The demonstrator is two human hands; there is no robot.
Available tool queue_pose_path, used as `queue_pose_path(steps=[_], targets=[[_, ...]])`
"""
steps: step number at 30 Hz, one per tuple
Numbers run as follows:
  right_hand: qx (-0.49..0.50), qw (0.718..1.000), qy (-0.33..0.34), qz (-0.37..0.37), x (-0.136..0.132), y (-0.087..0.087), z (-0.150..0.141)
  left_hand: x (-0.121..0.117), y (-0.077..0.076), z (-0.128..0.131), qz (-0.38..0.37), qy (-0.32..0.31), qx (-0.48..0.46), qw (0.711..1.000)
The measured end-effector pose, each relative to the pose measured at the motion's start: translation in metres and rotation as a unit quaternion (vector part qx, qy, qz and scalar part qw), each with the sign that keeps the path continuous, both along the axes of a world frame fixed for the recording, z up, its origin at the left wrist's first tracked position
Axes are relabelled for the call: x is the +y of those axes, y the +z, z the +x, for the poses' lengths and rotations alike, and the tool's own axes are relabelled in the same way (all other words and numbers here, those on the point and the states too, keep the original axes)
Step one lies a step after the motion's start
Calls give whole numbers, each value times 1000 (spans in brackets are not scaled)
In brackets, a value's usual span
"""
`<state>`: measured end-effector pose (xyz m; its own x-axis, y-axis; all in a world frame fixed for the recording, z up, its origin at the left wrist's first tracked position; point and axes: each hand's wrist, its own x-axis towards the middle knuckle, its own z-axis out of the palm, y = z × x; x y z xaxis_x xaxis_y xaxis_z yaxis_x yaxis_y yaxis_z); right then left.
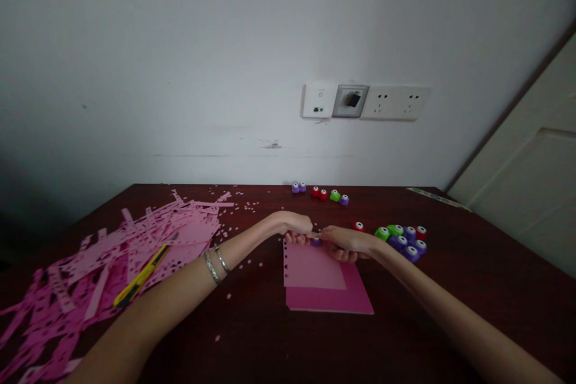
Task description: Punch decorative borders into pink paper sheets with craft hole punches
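Note:
A small purple paper punch (316, 242) sits at the far edge of a light pink paper sheet (315, 267), between my hands. My left hand (297, 228) is closed at the punch's left side, its fingers curled over the sheet's edge. From the right, my right hand (345, 243) is closed too, its thumb meeting my left one on top of the punch. Darker pink paper (328, 300) lies under the light sheet. Punched holes run down the light sheet's left edge. My fingers partly hide the punch.
A heap of punched pink paper strips (99, 276) covers the left side, with a yellow utility knife (141, 276) on it. Several punches (405, 243) cluster at right; more punches (319, 193) stand near the wall. A ruler-like strip (438, 198) lies back right. Tiny cutouts are scattered about.

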<state>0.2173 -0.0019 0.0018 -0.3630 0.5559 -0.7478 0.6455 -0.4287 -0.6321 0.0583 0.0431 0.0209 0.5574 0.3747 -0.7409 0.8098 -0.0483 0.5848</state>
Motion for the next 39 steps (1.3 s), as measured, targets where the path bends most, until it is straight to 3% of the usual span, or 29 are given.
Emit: queue_pose_path(steps=[6, 13, 19, 23, 27, 31, 35, 39], targets=[[12, 998, 16, -65, 10, -9, 6, -1, 7, 2, 26, 18, 8, 999], [1, 996, 13, -83, 13, -11, 5, -6, 14, 5, 89, 1, 16, 996], [-5, 991, 32, -131, 22, -22, 6, -7, 11, 3, 68, 12, -1, 998], [-28, 990, 24, -138, 20, -19, 4, -6, 10, -2, 32, 27, -26, 999], [-4, 999, 0, -46, 4, -7, 0, -9, 9, -10, 4, 68, -71, 995], [-13, 992, -26, 125, -12, 1, -5, -20, 8, -14, 72, 99, -107, 987], [-61, 921, -74, 378, -19, 3, -7, -34, 11, -14, 264, 108, -131, 949], [-50, 858, -56, 508, -21, 6, -3, -55, 14, -17, 473, 101, -129, 866]])
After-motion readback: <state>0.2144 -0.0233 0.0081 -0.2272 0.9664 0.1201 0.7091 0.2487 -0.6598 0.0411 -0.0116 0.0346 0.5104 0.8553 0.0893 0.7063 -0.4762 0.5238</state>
